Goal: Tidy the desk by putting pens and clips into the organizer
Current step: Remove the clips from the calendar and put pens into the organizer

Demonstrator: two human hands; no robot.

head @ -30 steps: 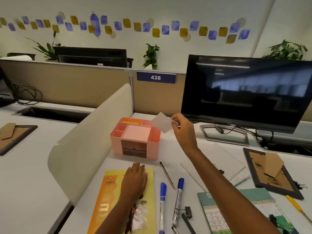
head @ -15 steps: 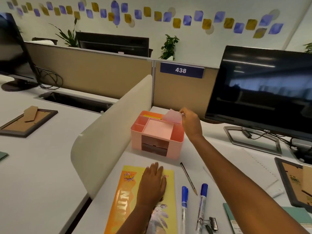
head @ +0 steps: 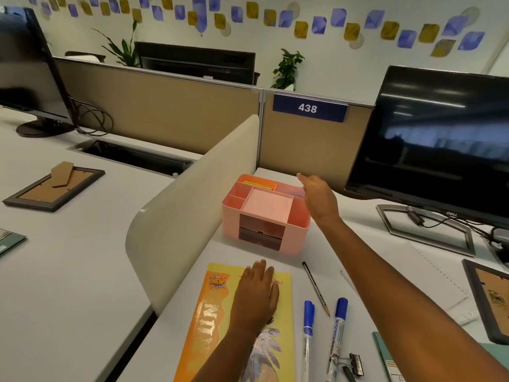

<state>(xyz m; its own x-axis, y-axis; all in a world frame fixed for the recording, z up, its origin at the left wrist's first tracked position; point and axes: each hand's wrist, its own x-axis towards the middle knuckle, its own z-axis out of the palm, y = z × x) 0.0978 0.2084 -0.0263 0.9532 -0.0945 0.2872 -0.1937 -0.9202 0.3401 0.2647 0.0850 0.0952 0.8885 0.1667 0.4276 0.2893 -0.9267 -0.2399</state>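
Ctr frame: right hand (head: 319, 199) hovers slack, empty-fingered over pink organizer (head: 232, 227), left hand (head: 257, 293) flat, apparently steadying yellow booklet (head: 209, 326); blue markers (head: 308, 323), pencil (head: 316, 289), binder clip (head: 355, 363) lie unsorted btm right.

From my seat, the organizer (head: 264, 216) stands on the desk (head: 239, 257) at twelve o'clock, the monitor (head: 440, 139) at two. The booklet (head: 217, 312) lies at six; the pencil (head: 316, 288), two markers (head: 308, 323) and a binder clip (head: 355, 363) at five (clip nearest me).
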